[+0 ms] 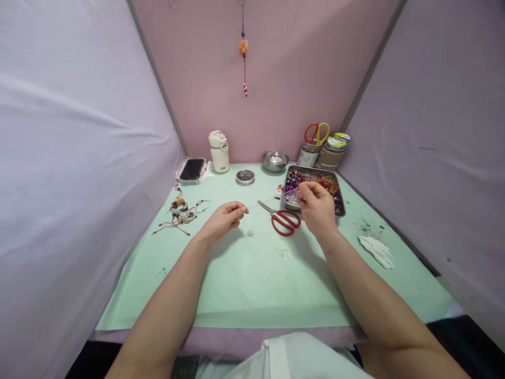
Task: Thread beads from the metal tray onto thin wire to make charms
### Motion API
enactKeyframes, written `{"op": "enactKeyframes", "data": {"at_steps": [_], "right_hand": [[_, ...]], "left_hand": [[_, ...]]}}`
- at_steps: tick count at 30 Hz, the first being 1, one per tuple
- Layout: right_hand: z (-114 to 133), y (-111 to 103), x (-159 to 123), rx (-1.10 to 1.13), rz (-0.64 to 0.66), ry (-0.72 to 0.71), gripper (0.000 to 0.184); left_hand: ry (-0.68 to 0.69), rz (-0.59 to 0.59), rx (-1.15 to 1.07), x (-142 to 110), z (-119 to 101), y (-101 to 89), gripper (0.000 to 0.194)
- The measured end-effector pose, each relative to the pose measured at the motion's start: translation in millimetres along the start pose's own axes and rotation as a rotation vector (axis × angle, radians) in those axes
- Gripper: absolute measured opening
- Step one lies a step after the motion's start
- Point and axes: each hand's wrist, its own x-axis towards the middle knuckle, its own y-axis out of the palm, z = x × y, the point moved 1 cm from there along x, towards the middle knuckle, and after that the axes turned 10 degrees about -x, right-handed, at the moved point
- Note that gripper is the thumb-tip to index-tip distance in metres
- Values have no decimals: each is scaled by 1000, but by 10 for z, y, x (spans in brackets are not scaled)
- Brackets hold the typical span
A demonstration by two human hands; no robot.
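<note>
A thin, pale thread [262, 202] runs between my two hands above the table. My left hand [225, 218] pinches one end, its fingers pressed together. The other end is in the closed fingers of my right hand [315, 205], which is held over the near side of the bead tray [294, 209]. Below the thread lies a pair of red-handled scissors [284, 221], blades pointing up and left. A small clear piece [250, 232] rests on the table just right of my left hand; its kind is too small to tell.
Beaded cords [183, 213] lie at the left, near a phone [192, 169] and a white bottle [219, 152]. Behind are a round dish [245, 177], a metal bowl [275, 161], a scissors holder [309, 156] and a jar [331, 157]. A white glove [376, 251] lies right.
</note>
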Motion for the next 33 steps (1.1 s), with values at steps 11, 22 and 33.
{"op": "enactKeyframes", "data": {"at_steps": [11,22,33], "right_hand": [[94,-241,43,90,-41,-66,23],[173,-168,-86,15,459,-7,32],[-248,357,-607,-177,691,209,22]], "left_hand": [[36,-88,158,41,10,-70,26],[-35,150,183,-77,-42,63,19],[56,159,354,-134,-128,195,20]]}}
